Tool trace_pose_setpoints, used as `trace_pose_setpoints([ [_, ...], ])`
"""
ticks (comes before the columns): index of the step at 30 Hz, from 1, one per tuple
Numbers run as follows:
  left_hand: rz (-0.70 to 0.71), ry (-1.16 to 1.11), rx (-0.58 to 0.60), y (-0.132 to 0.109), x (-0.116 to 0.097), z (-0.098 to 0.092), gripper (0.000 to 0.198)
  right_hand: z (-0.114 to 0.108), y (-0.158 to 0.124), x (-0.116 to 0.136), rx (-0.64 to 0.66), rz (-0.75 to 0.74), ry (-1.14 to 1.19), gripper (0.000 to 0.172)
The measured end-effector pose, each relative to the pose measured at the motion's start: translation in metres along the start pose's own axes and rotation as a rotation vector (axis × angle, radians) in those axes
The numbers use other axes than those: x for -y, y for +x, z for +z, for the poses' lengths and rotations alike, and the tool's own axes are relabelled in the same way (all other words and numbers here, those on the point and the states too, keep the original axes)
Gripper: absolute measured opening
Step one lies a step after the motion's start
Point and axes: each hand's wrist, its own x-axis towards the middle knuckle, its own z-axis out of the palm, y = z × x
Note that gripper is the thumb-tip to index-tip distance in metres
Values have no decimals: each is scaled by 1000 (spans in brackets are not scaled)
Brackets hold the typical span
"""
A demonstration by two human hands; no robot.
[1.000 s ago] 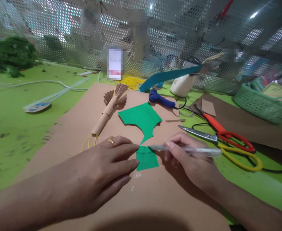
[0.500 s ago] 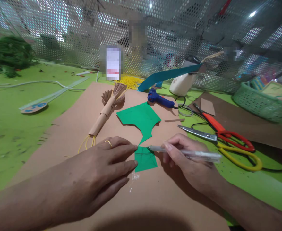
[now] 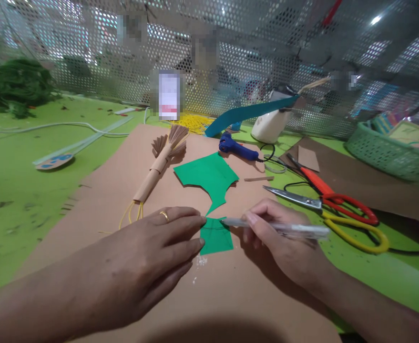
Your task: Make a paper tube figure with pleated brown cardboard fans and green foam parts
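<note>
A small green paper piece lies on the large brown paper sheet, with a dark curved line near its top edge. My left hand lies flat, fingers stretched out, its fingertips on the left edge of that piece. Between the fingers of my right hand is a pen, its tip at the piece's upper right. Just beyond lies a larger green paper cutout with curved edges and a pointed lower end. A rolled brown paper figure with fanned pleats and yellow strings rests left of it.
Scissors with red and yellow handles lie to the right, beside a red-handled tool. Farther back are a blue glue gun, a white container, a phone and a green basket. A perforated panel stands behind.
The pen tip has shifted very slightly to the right and down on the small green piece. My left hand keeps its place, and the view has tilted a little.
</note>
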Motion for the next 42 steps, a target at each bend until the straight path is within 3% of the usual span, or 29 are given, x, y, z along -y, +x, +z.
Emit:
trace_pose_setpoints([
  [3, 12, 20, 68, -2, 2, 1, 26, 1, 0, -1, 1, 1, 48, 21],
  [25, 25, 46, 90, -2, 1, 0, 26, 0, -4, -2, 21, -63, -53, 21],
  [34, 31, 44, 83, -1, 1, 1, 27, 3, -2, 3, -6, 11, 65, 24],
  [42, 29, 25, 69, 0, 0, 1, 27, 0, -3, 3, 20, -15, -20, 21],
])
